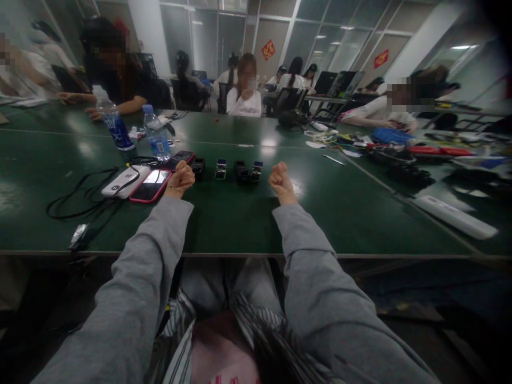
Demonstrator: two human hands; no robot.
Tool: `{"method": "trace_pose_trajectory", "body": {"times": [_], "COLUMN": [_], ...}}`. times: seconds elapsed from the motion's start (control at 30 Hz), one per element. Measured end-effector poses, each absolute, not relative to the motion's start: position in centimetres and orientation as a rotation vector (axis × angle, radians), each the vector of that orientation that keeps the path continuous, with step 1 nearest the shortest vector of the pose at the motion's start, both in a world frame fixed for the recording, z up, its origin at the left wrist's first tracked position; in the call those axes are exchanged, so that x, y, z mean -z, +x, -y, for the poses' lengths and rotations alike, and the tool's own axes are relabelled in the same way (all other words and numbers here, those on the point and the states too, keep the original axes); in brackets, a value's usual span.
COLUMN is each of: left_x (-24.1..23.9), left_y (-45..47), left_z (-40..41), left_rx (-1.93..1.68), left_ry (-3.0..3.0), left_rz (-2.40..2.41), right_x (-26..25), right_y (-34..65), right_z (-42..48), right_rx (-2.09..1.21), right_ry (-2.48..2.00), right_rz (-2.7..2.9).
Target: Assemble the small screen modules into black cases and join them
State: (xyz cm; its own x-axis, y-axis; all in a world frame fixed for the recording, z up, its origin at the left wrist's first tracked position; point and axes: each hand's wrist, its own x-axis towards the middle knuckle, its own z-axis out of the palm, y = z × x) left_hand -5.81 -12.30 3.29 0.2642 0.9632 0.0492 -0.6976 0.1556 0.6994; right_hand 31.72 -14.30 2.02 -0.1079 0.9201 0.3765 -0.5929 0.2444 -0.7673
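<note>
Both my hands are held out over the green table (pixel 228 224), closed into fists. My left hand (pixel 182 179) is at the right edge of a phone with a pink-red rim (pixel 150 186), and no object shows in its fingers. My right hand (pixel 281 181) is curled the same way to the right of the small devices, with nothing visible in it. Between the fists stand a black case (pixel 198 167), a small circuit board with a screen (pixel 221 169), a second black case (pixel 241 172) and another small board (pixel 256 169).
At the left are a white power bank (pixel 125 181), a black cable (pixel 60 205), another phone (pixel 182 159) and two water bottles (pixel 156 136). Cables and tools (pixel 340 140) clutter the right side, with a white power strip (pixel 456 216) nearer. Several people sit around.
</note>
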Motion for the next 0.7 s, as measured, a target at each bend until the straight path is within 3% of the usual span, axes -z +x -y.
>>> {"method": "trace_pose_trajectory", "body": {"times": [0.2, 0.57, 0.7], "left_x": [-2.6, -3.4, -3.6], "left_y": [-5.2, -3.9, -3.3], "left_z": [12.1, 12.6, 12.9], "left_rx": [-0.896, -0.342, -0.315], "left_ry": [0.764, 1.178, 1.207], "left_rz": [-0.419, -0.432, -0.494], "right_x": [-2.5, -3.4, -3.2], "right_y": [29.6, 27.3, 27.0], "right_z": [14.7, 14.9, 14.7], "right_rx": [-1.798, -2.007, -1.993], "right_ry": [-0.605, -0.663, -0.665], "right_rz": [1.392, 1.621, 1.644]}}
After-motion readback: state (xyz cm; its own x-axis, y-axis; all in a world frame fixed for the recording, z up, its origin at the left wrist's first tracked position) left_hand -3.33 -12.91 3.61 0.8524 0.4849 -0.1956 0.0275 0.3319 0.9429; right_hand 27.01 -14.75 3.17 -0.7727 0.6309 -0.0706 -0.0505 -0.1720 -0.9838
